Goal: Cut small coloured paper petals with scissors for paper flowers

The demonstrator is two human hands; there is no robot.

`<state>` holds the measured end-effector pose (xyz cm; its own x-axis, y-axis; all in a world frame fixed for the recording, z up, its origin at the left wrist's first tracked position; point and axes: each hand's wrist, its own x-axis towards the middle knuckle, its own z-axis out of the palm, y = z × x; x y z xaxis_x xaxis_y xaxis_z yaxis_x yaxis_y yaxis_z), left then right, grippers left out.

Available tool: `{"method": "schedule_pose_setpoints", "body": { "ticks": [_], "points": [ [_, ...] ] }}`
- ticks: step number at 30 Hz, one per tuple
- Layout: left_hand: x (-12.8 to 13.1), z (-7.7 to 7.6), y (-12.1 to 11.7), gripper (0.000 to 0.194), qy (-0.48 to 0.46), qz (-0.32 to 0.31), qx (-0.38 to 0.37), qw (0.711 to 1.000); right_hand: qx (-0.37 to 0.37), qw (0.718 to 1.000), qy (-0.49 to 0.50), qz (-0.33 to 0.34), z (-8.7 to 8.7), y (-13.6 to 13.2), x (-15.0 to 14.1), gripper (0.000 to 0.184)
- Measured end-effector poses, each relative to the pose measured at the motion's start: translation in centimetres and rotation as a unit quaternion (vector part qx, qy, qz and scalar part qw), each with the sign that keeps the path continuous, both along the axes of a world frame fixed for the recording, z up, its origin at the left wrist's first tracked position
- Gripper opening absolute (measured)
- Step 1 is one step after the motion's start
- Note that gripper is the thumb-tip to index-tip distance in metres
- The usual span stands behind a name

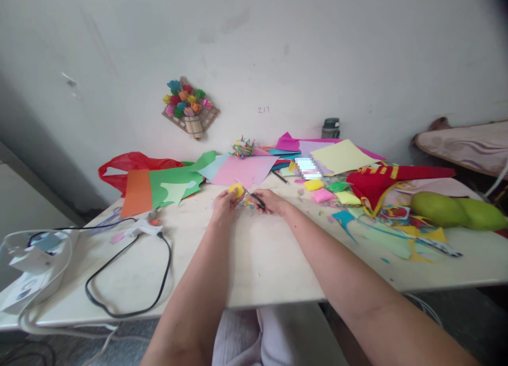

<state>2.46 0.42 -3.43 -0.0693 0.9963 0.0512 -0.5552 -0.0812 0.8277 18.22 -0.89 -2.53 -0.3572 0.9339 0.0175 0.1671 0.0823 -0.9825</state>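
Between the fingers of my left hand (224, 202) is a small yellow paper piece (236, 190) with a rounded outline. My right hand (272, 203) grips a pair of scissors (257, 199) with black handles, its fingers closed around them. The blades point left toward the yellow paper; whether they touch it I cannot tell. Small yellow and blue scraps (248, 202) lie on the table beneath the scissors. Just behind my hands a pink paper sheet (242, 169) lies flat, and a dark pen or pencil (280, 177) rests to its right.
A glue gun (143, 227) with a looping black cord sits left, near a white power strip box (35, 273). Green (170, 183) and orange sheets (136, 192) lie back left. At right are colourful packets (323, 195), a red cloth item (371, 186), and a green rounded object (440, 209).
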Motion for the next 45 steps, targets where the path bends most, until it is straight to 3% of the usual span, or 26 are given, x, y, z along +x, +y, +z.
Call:
{"method": "schedule_pose_setpoints", "body": {
  "ticks": [21,24,29,34,37,40,43,45],
  "points": [
    [-0.1,0.2,0.0,0.012,0.011,0.013,0.006,1.000,0.019,1.000,-0.007,-0.005,-0.2,0.2,-0.1,0.022],
    [-1.0,0.7,0.2,0.020,0.017,0.076,0.006,0.997,0.012,1.000,0.001,-0.010,-0.3,0.3,-0.2,0.021],
    [-3.6,1.7,0.7,0.027,-0.010,0.265,0.007,0.964,0.029,0.999,0.024,-0.014,-0.8,1.0,0.0,0.024],
    [-4.5,1.6,0.7,0.024,0.009,0.318,-0.033,0.948,0.032,0.998,0.042,-0.016,-0.6,0.9,0.1,0.026],
    [-3.7,1.5,0.2,0.022,0.051,0.248,-0.048,0.966,0.029,0.998,0.046,-0.014,-1.0,1.3,0.0,0.026],
    [-2.4,1.4,-0.4,0.024,0.099,0.105,-0.039,0.989,0.034,0.998,0.050,-0.012,-1.8,2.0,-0.1,0.026],
    [-1.1,1.1,-0.8,0.023,0.117,-0.013,-0.044,0.992,0.034,0.998,0.046,-0.015,-2.1,2.2,0.0,0.026],
    [-0.6,0.9,-0.8,0.019,0.112,-0.049,-0.042,0.992,0.032,0.998,0.043,-0.016,-2.0,2.0,0.0,0.026]
  ]
}}
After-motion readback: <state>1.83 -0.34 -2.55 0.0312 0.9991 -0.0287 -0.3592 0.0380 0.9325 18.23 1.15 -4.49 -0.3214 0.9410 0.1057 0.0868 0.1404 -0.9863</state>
